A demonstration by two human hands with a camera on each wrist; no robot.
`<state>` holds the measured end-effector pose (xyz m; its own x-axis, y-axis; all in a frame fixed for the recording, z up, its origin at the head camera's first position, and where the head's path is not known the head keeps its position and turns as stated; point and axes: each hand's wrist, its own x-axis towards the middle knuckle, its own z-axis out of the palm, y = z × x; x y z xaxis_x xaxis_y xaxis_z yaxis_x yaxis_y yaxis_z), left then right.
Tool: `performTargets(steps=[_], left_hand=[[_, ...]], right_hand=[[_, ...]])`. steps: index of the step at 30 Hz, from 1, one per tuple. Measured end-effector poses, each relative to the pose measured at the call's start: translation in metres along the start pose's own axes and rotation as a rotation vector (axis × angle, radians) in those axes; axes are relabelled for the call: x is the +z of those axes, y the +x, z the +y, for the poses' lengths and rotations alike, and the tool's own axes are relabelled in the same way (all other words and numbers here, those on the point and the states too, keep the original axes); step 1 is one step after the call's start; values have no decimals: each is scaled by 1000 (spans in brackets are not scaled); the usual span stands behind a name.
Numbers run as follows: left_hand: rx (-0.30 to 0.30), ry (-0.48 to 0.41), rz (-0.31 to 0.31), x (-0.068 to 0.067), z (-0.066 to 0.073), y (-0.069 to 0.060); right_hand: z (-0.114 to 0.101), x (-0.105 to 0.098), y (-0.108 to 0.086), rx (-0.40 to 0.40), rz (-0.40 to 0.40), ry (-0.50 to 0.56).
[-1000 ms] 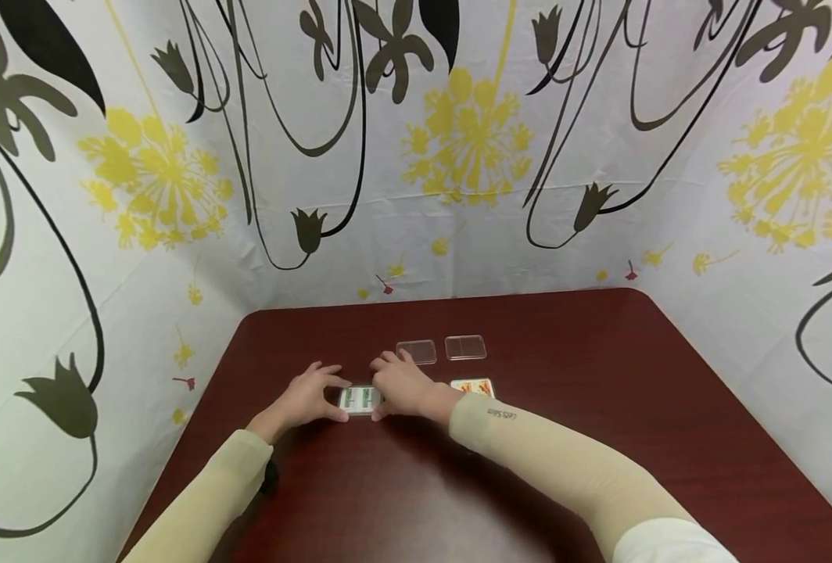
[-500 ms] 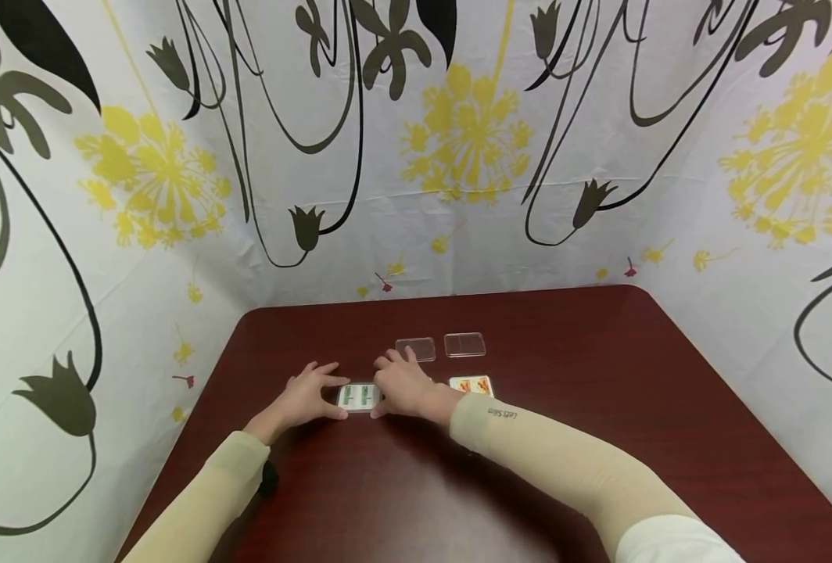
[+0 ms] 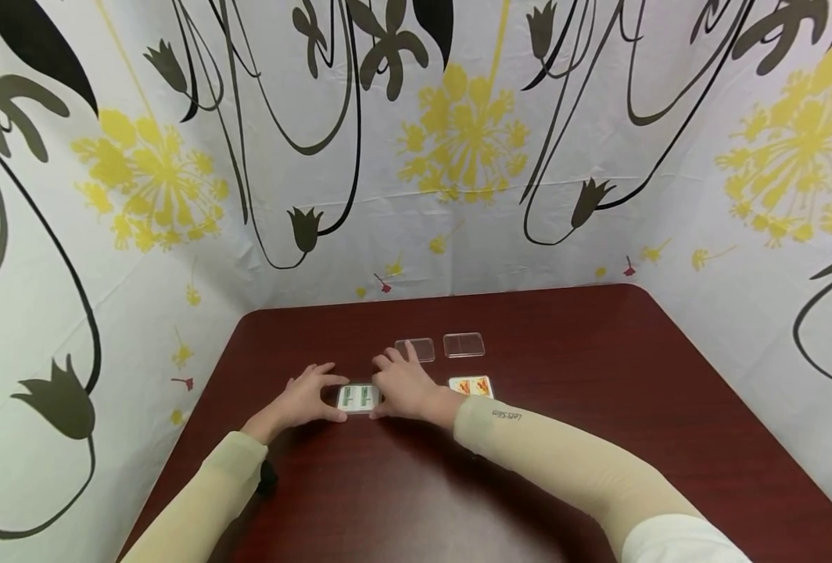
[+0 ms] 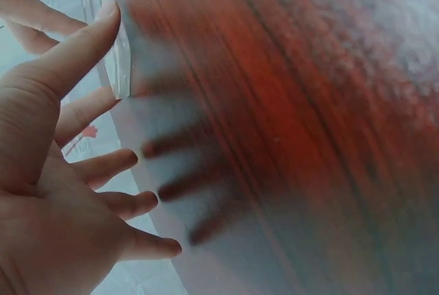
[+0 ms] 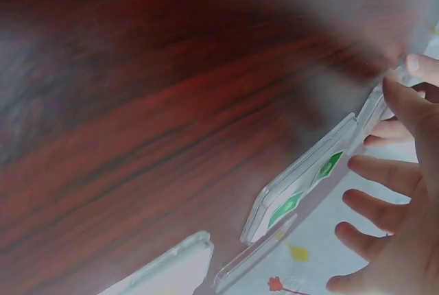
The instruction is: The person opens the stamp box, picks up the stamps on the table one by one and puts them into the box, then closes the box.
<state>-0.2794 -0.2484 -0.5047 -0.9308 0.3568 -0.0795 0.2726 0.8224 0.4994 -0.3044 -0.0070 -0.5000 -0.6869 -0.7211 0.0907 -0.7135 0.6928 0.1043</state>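
A clear plastic case with green-and-white printed cards (image 3: 358, 399) lies on the table between the two hands. My left hand (image 3: 306, 396) holds its left end by the corners between thumb and index finger, other fingers spread. At the opposite end, my right hand (image 3: 405, 387) pinches it with thumb and index finger. In the left wrist view the thumb presses on the edge of the case (image 4: 123, 62). A second case with green-printed cards (image 5: 302, 189) shows in the right wrist view; in the head view it seems hidden behind the right hand.
A case of orange-printed cards (image 3: 471, 386) lies beside the right wrist, partly covered by it. Further back are two clear lids (image 3: 464, 345), the left lid (image 3: 423, 352) partly behind a raised right finger. Patterned cloth (image 3: 451, 258) surrounds the dark red table (image 3: 564, 336).
Both hands keep their hold on the case in nearly the same place. One finger of the right hand has straightened slightly towards the left lid.
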Motion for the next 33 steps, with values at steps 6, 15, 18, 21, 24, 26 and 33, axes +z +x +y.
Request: performTargets(steps=[6, 15, 18, 21, 24, 26, 33], left_hand=[[35, -69, 25, -7, 3, 0], [70, -18, 113, -10, 17, 14], [74, -1, 135, -11, 24, 17], [72, 11, 154, -11, 28, 20], [69, 17, 163, -11, 32, 24], [65, 20, 169, -10, 36, 28], [47, 23, 176, -3, 51, 51]], right_hand=[[6, -8, -6, -52, 42, -45], [27, -21, -12, -103, 108, -40], [35, -25, -15, -104, 109, -48], [41, -28, -18, -105, 119, -45], [48, -32, -22, -104, 130, -16], [54, -33, -24, -99, 132, 5], [78, -28, -27, -37, 127, 33]])
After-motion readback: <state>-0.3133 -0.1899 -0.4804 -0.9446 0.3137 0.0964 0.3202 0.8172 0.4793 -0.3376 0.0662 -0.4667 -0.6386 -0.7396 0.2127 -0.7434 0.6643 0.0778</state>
